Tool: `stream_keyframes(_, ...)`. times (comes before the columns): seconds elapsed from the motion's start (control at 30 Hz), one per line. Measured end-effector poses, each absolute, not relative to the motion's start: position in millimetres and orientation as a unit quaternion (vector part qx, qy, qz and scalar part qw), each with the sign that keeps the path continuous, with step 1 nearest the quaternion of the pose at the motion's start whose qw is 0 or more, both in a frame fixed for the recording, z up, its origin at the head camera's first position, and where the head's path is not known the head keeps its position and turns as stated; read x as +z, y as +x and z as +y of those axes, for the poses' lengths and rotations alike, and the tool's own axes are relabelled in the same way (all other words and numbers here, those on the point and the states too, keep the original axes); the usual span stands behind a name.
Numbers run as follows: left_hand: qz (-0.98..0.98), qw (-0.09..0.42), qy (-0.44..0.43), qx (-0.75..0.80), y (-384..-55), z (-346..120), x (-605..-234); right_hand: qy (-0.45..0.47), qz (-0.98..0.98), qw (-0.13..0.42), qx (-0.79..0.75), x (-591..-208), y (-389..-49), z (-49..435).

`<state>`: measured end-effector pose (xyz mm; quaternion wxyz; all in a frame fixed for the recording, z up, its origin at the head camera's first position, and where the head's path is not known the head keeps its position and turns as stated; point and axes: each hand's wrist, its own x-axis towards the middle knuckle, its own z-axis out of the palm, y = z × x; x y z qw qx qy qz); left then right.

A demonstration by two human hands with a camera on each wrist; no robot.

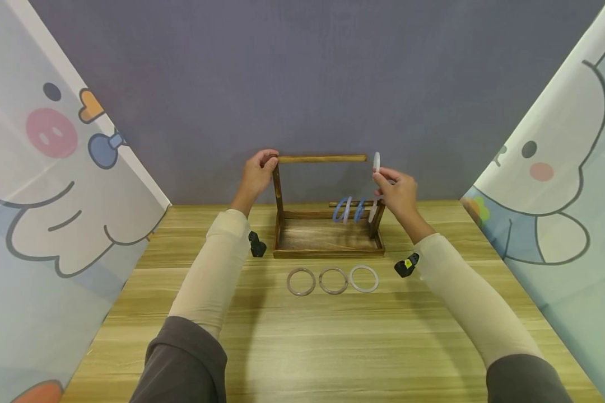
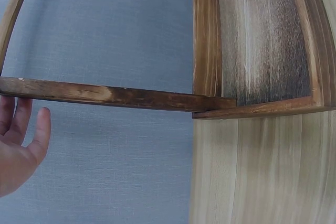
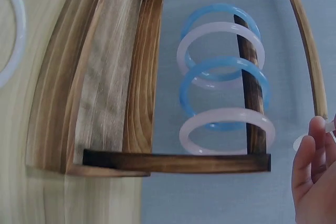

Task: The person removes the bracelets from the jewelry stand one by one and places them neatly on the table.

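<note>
A wooden bangle stand point(image 1: 327, 253) has a long upper bar point(image 1: 322, 159) and a shorter lower bar point(image 3: 252, 87). My left hand point(image 1: 257, 174) grips the stand's upper left corner, its fingers partly hidden behind the post point(image 2: 105, 94). Between thumb and fingers, my right hand point(image 1: 400, 193) pinches a whitish bangle point(image 1: 376, 162) upright, just off the free right end of the upper bar. On the lower bar hang two blue bangles point(image 3: 220, 8) and two pale pinkish bangles point(image 3: 228, 114), alternating in colour.
In front of the stand, a row of three bangles lies flat on the wooden table: a brownish bangle point(image 1: 301, 294), another brownish bangle point(image 1: 334, 293) and a white bangle point(image 1: 364, 290). A grey backdrop point(image 1: 322, 84) rises behind, with cartoon-printed cloths at both sides.
</note>
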<state>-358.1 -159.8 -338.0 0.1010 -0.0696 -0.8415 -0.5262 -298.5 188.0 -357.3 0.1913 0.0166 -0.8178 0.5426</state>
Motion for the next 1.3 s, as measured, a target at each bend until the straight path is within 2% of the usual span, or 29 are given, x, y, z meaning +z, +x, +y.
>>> stream_keyframes(0.37, -0.840, 0.104, -0.076, -0.527, -357, -160, -338, 0.051, -0.835, 0.215, 0.505, -364, -285, 205)
stream_keyframes(0.67, -0.842, 0.103, -0.082, -0.523, -356, -159, -340, 0.132, -0.856, 0.254, 0.430, -373, -267, 219)
stream_keyframes(1.3, -0.852, 0.070, -0.104, -0.509, -357, -168, -343, 0.312, -0.866, 0.224, 0.320, -408, -224, 254)
